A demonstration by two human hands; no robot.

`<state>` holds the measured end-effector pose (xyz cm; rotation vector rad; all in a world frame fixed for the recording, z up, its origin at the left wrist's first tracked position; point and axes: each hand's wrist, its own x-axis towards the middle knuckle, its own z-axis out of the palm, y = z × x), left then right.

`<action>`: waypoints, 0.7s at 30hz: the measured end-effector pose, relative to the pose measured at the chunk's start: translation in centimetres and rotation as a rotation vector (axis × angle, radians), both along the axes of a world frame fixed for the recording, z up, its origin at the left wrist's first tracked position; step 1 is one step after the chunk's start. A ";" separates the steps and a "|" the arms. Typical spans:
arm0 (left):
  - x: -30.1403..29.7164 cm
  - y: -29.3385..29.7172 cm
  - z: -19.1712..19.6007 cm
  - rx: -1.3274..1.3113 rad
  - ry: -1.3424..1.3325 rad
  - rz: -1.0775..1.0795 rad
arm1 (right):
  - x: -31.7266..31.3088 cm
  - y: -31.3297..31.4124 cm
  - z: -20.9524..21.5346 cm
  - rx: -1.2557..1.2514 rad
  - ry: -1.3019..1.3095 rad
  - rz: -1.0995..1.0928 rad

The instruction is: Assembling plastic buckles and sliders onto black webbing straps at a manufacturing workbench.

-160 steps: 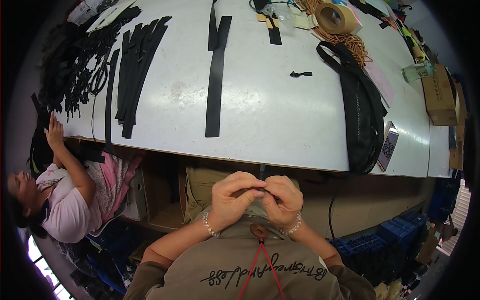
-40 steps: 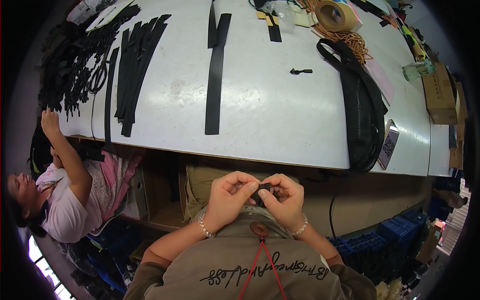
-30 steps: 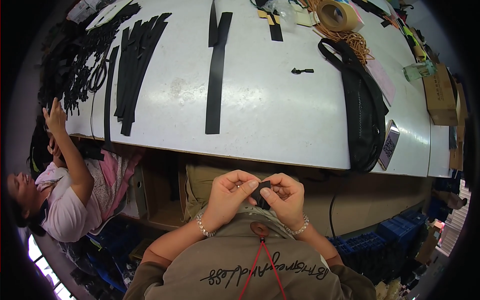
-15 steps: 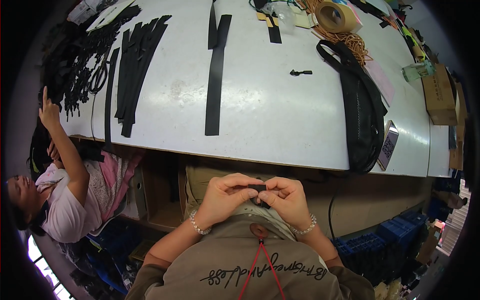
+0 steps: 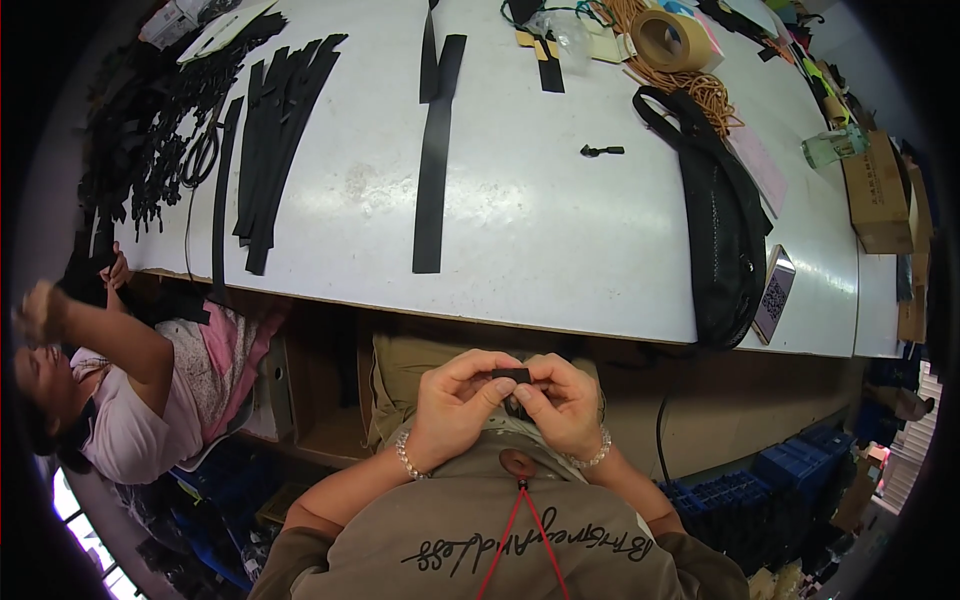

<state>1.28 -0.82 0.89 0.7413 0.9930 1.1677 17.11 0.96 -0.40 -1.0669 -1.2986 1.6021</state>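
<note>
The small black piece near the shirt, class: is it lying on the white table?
No, the small black piece is held between the left grip and the right grip, nearer the body than the white table.

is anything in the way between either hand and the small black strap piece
Nothing visible is: the left hand and right hand both pinch the small black strap piece directly. The white table lies beyond them, not between.
</note>
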 end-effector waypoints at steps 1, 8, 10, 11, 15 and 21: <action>0.0 0.0 0.0 -0.001 0.000 0.001 | 0.0 0.1 -0.2 0.006 0.009 0.024; 0.2 0.0 -0.1 -0.058 -0.027 0.013 | -0.1 0.9 0.7 0.208 -0.095 0.097; 0.2 0.1 -0.1 -0.044 -0.012 0.017 | -0.1 0.8 0.1 0.260 -0.088 0.086; 0.2 0.1 -0.1 -0.040 -0.012 0.014 | -0.1 0.9 0.1 0.260 -0.088 0.086; 0.3 0.0 -0.1 -0.049 -0.010 0.004 | -0.1 1.1 0.4 0.299 -0.086 0.096; 0.6 0.1 0.0 -0.008 -0.002 0.039 | -0.6 1.0 0.0 0.394 -0.110 0.037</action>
